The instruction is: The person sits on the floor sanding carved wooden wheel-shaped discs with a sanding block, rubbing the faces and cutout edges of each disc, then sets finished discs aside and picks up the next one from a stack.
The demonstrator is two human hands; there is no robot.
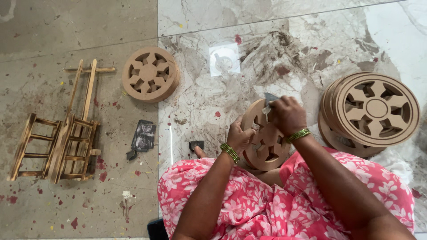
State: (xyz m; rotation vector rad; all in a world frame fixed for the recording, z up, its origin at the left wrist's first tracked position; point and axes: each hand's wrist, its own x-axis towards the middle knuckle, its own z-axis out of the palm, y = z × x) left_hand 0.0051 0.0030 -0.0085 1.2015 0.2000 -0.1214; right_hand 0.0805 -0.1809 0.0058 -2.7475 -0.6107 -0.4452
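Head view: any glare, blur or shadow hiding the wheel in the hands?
Head view: even, soft light, no hard shadows. The polished floor shows a pale square reflection above the hands, clear of the work. The wheel is sharp; the left hand and right hand cover parts of it, and the grey sheet at its top edge is slightly soft.

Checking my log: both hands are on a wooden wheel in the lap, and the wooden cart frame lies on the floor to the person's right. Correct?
Not quite. The head view shows the left hand and right hand on the wheel in the lap, but the cart frame lies on the floor to the person's left, not right.
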